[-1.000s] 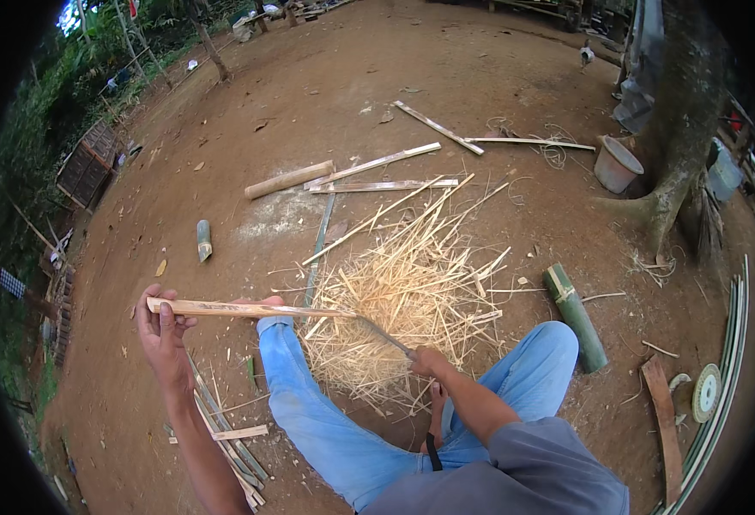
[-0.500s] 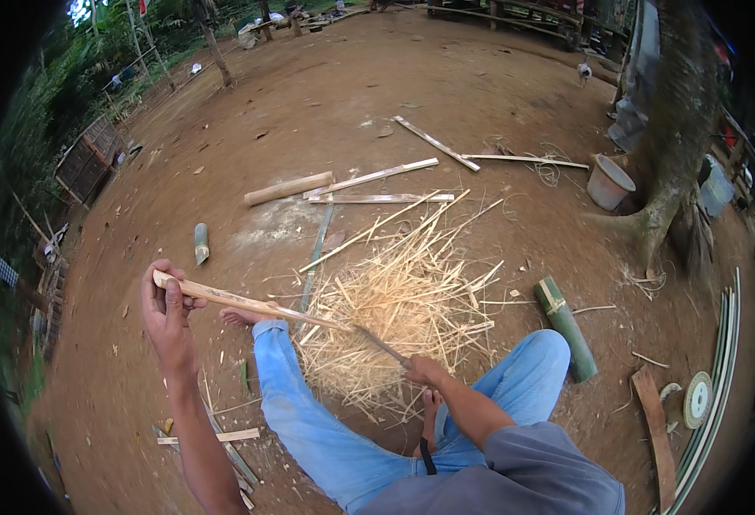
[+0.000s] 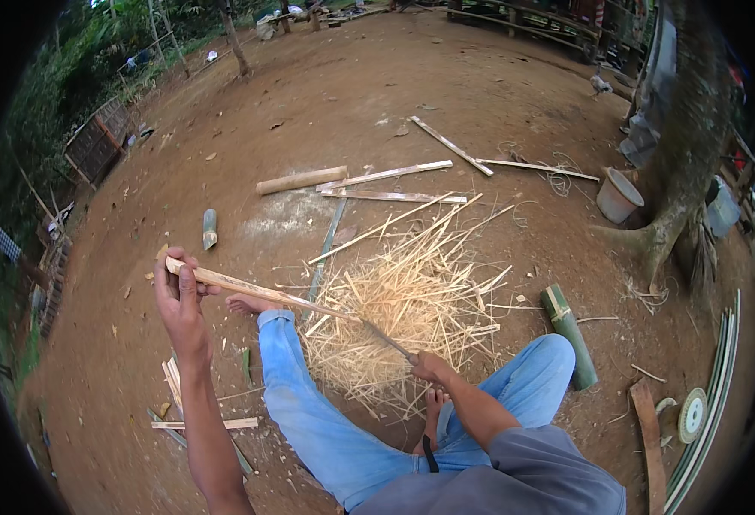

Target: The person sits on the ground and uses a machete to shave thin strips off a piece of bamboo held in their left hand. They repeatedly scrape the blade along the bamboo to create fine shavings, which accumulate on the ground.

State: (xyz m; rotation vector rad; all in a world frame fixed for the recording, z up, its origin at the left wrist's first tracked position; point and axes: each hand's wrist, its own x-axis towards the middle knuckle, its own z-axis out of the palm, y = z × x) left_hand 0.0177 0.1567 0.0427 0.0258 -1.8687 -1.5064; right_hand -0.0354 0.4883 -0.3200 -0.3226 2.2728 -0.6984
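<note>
My left hand (image 3: 185, 309) is closed round the near end of a split bamboo strip (image 3: 262, 292), thumb along its side. The strip slants down to the right, over the pile of bamboo shavings (image 3: 403, 292). In my right hand (image 3: 431, 367) is the handle of a knife (image 3: 384, 337), its dark blade pointing up and left. The blade's tip meets or overlaps the strip's far end; whether they touch I cannot tell. Below lie my legs in blue jeans (image 3: 335, 412), knees apart around the shavings.
Bamboo slats (image 3: 395, 172) and a bamboo length (image 3: 300, 180) lie beyond the pile. A green bamboo piece (image 3: 569, 335) rests by my right knee. Farther right are a bucket (image 3: 619, 196), a tree trunk (image 3: 682, 172), long green strips (image 3: 710, 403), a plank (image 3: 648, 446) and a round disc (image 3: 692, 415).
The whole view has shifted slightly, with the ground things now a little farther right. My left hand and the strip's held end sit a bit higher; both grips stay the same.
</note>
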